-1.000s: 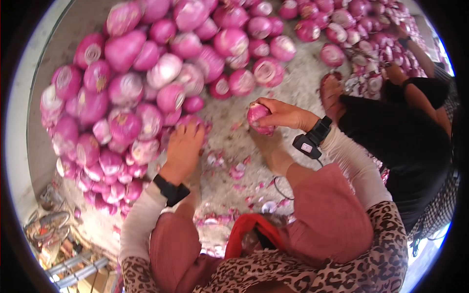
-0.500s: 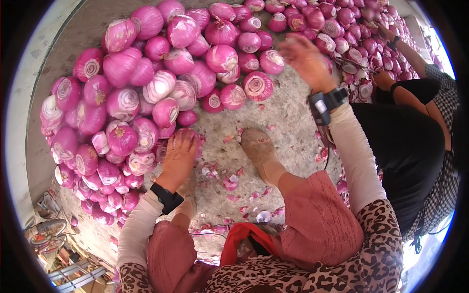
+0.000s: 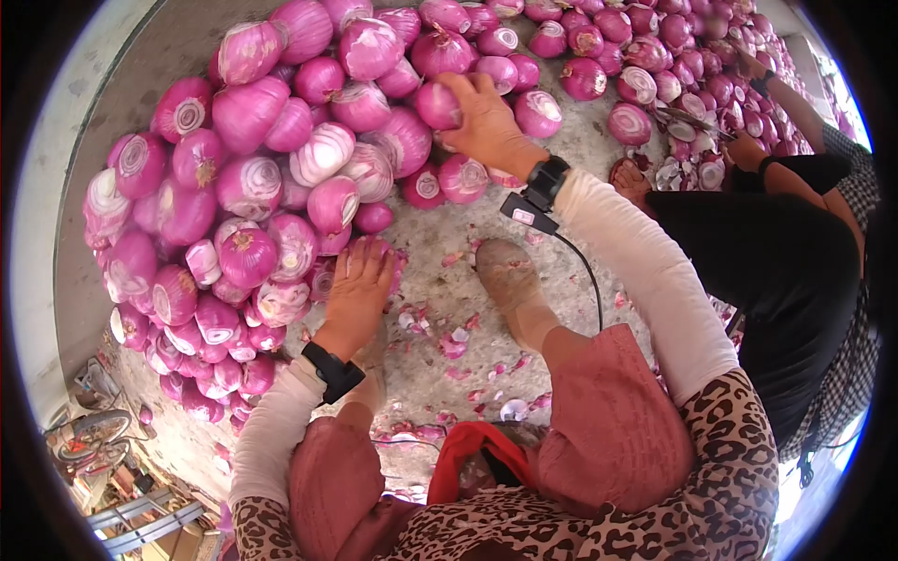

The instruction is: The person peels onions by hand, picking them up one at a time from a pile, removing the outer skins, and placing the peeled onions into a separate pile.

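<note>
A large heap of red onions [image 3: 248,187], many with trimmed, ringed ends, fills the left and upper middle. At its near right edge, my left hand [image 3: 358,292] lies palm down with fingers stretched over an onion mostly hidden beneath them. Farther up, my right hand [image 3: 488,123] reaches to the heap's right side. Its thumb and fingers curve around a red onion [image 3: 436,106], which still sits among the others. Another onion partly shows under the right wrist.
A co-worker's hand [image 3: 745,150] works at a second onion pile [image 3: 720,93] at upper right, with a metal blade [image 3: 687,119] beside it. Onion skins [image 3: 454,344] litter the concrete floor. A cable [image 3: 591,271] hangs from my right wrist device. A bicycle [image 3: 89,438] stands lower left.
My right hand has swung left from the gap between the piles and closed around an onion. My left hand stays at the heap's edge. The view has shifted slightly.
</note>
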Action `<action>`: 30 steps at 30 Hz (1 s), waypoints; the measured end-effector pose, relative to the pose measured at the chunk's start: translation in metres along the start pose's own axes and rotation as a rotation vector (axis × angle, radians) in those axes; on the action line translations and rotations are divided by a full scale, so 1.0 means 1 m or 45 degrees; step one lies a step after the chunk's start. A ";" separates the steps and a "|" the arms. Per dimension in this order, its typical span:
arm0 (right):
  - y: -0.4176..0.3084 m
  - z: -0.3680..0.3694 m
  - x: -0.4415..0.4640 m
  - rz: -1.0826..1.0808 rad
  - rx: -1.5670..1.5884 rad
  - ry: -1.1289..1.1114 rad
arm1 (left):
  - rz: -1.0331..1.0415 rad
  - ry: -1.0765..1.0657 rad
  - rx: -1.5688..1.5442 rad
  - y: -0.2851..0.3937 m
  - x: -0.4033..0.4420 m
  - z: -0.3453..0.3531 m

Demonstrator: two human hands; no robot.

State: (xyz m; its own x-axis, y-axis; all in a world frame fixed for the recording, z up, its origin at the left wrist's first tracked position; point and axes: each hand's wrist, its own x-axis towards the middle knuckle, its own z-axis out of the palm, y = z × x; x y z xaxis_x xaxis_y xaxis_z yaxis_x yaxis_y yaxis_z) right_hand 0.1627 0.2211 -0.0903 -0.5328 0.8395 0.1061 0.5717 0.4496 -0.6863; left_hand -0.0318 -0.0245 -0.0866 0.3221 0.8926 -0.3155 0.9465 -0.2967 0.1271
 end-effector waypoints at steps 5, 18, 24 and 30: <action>0.028 -0.007 -0.016 0.194 0.900 0.106 | 0.013 0.015 0.040 -0.002 -0.001 0.005; -0.007 -0.032 -0.100 0.621 2.379 -0.949 | -0.333 0.002 -1.759 -0.003 0.029 -0.046; -0.017 -0.004 -0.123 0.661 2.095 -1.093 | -0.129 -0.024 -1.800 0.028 0.037 -0.072; -0.015 -0.017 -0.121 0.927 2.059 -0.991 | -0.127 -0.138 -1.780 0.041 0.029 -0.050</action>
State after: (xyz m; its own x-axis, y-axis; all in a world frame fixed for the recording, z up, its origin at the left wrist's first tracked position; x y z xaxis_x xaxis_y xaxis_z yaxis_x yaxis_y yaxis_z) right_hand 0.2293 0.1179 -0.0806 -0.8735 0.2025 -0.4427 -0.0074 -0.9148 -0.4039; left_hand 0.0148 0.0059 -0.0438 0.3164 0.8401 -0.4405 0.1842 0.4011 0.8973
